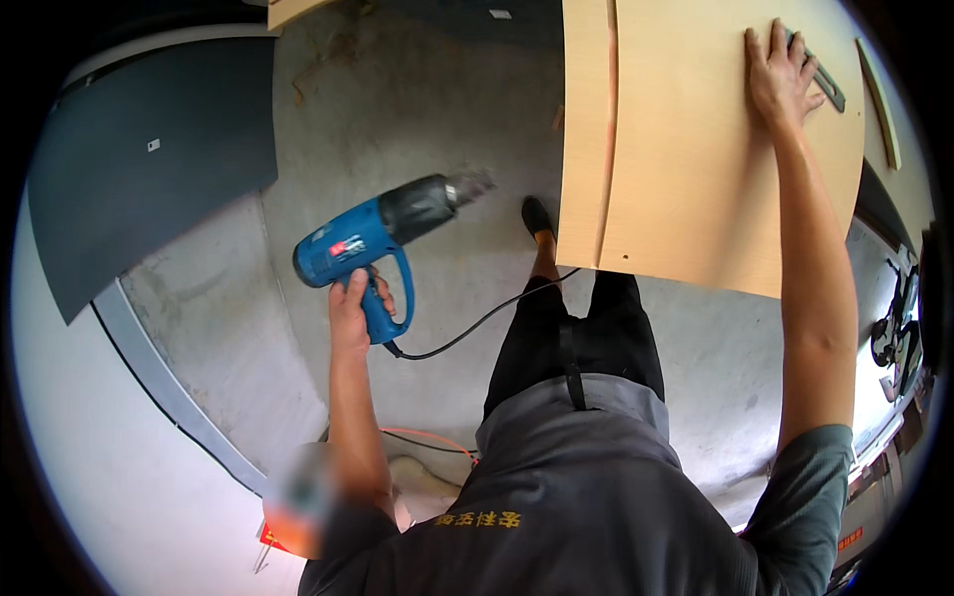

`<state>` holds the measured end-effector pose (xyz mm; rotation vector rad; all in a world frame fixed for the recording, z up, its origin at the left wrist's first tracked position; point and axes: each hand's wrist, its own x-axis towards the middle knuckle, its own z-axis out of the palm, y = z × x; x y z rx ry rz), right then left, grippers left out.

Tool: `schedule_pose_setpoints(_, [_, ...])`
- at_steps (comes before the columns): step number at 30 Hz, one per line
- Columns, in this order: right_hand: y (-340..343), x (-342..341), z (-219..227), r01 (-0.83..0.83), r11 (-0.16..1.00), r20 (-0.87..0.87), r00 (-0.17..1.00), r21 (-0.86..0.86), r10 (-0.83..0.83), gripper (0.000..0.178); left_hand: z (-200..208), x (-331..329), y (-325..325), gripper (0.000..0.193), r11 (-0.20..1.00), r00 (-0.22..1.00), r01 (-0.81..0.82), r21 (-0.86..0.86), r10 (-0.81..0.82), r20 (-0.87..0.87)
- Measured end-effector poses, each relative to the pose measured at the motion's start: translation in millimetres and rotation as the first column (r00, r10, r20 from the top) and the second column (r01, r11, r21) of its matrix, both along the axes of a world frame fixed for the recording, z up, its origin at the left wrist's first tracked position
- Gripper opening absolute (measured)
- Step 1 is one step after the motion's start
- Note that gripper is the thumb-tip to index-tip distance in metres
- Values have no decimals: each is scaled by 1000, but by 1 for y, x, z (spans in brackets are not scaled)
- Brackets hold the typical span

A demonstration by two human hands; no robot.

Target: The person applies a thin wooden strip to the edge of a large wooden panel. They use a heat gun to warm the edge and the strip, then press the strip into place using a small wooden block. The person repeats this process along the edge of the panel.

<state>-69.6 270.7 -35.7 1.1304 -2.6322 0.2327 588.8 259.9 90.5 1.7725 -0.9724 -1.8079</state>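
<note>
My left hand is wrapped round the handle of a blue and black heat gun, held up over the floor at left of centre. Its metal nozzle points right and slightly upward, toward the board, and looks smeared by motion. At the upper right, my right hand lies flat with spread fingers on a pale wood-grain board. Beneath and beside those fingers is a narrow dark grey slotted piece, partly covered by the hand. A long brown groove runs along the board's left part.
A black cord runs from the gun's handle toward the board's lower edge. A large dark grey panel stands at the left. Concrete floor shows between. A narrow pale strip lies right of the board. Tools sit at the far right.
</note>
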Motion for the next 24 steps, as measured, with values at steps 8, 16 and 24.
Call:
schedule_pose_setpoints(8, [-8, 60, 75, 176, 964, 148, 967, 197, -206, 70, 7, -6, -12, 31, 974, 974, 224, 38, -225, 37])
schedule_pose_setpoints(16, [9, 61, 97, 194, 964, 90, 973, 182, -213, 69, 16, -15, -18, 35, 959, 958, 283, 27, -281, -61])
schedule_pose_setpoints(24, [10, 64, 96, 175, 978, 90, 978, 116, -186, 69, 10, -8, -17, 37, 958, 956, 284, 37, -279, -95])
